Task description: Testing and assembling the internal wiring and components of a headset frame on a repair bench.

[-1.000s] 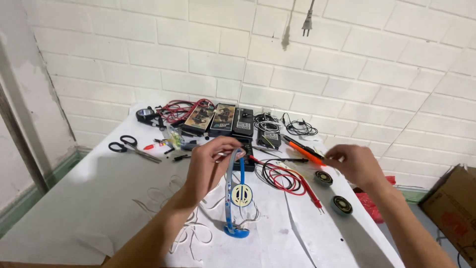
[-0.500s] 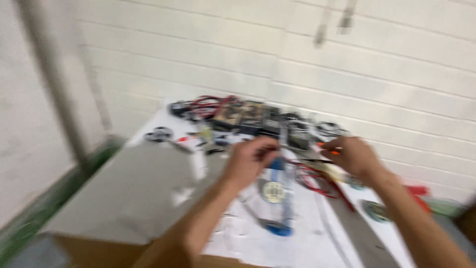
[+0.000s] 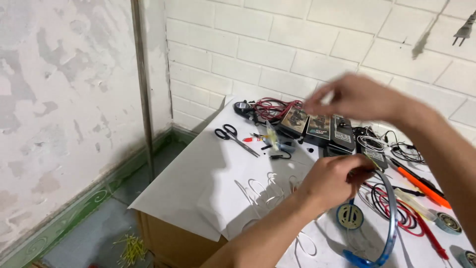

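Observation:
My left hand (image 3: 333, 181) is closed around the top end of a blue curved frame (image 3: 389, 223) that stands on the white-covered table (image 3: 208, 173). A round yellow and blue reel (image 3: 350, 216) sits inside the frame, just below that hand. My right hand (image 3: 354, 97) is raised in the air above a row of small dark boxes (image 3: 317, 126). It is blurred, with thumb and fingers pointing left. Whether it holds anything is unclear.
Black scissors (image 3: 233, 136) lie at the table's far left, near red wires (image 3: 272, 106). White wire loops (image 3: 263, 191) lie before my left forearm. Red and black cables (image 3: 401, 211), an orange-handled tool (image 3: 421, 183) and tape rolls (image 3: 448, 223) are at right. Yellow bits (image 3: 131, 248) litter the floor.
The view has swung left toward the wall corner and floor. My right hand has risen from the table's right side to above the dark boxes. My left hand stays on the blue frame.

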